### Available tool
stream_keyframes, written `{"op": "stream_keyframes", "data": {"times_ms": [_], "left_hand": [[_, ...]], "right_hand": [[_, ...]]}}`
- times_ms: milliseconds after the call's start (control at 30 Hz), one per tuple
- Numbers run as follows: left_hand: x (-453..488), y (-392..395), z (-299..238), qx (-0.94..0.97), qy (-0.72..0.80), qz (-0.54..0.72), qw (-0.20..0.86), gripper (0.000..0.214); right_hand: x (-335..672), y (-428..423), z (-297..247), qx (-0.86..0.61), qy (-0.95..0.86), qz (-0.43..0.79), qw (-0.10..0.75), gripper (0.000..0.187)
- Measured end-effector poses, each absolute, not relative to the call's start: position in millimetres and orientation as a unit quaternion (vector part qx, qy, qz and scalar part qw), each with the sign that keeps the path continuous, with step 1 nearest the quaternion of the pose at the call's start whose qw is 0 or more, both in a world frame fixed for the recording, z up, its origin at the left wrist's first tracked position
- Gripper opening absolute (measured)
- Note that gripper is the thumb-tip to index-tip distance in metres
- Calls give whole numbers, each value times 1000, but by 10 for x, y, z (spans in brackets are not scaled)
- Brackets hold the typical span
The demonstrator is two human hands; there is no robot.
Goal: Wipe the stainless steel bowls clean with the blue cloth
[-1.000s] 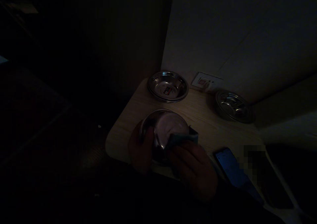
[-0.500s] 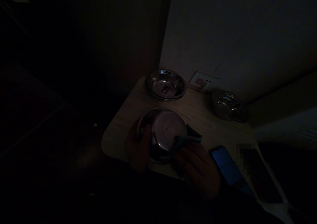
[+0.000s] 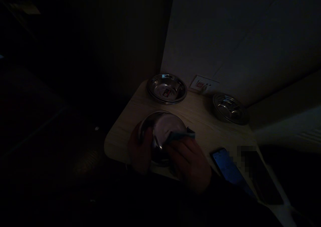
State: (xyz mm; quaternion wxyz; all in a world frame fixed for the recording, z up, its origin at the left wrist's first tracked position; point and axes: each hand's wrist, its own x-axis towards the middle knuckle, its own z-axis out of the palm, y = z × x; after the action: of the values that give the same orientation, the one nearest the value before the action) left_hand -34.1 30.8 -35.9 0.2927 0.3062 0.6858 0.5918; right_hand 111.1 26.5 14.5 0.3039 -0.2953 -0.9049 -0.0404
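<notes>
The scene is very dark. A steel bowl (image 3: 160,128) rests tilted on a light wooden table (image 3: 200,120), its underside turned toward me. My left hand (image 3: 140,150) grips the bowl's left rim, thumb over the edge. My right hand (image 3: 189,163) presses a bluish cloth (image 3: 179,135) against the bowl's right side, fingers closed on the cloth.
A stack of steel bowls (image 3: 167,88) sits at the table's far left, and another steel bowl (image 3: 229,108) at the far right. A white wall socket (image 3: 203,85) is behind them. A lit phone (image 3: 227,165) lies to the right of my hand.
My right hand has slid the cloth leftward across the bowl, covering more of its surface. My left hand keeps its hold on the rim.
</notes>
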Motion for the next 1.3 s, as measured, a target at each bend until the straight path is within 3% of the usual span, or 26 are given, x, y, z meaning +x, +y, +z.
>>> {"op": "stream_keyframes", "data": {"times_ms": [1300], "left_hand": [[-341, 298, -291, 312, 694, 578, 296, 36]], "right_hand": [[929, 428, 197, -303, -909, -29, 285, 27]]}}
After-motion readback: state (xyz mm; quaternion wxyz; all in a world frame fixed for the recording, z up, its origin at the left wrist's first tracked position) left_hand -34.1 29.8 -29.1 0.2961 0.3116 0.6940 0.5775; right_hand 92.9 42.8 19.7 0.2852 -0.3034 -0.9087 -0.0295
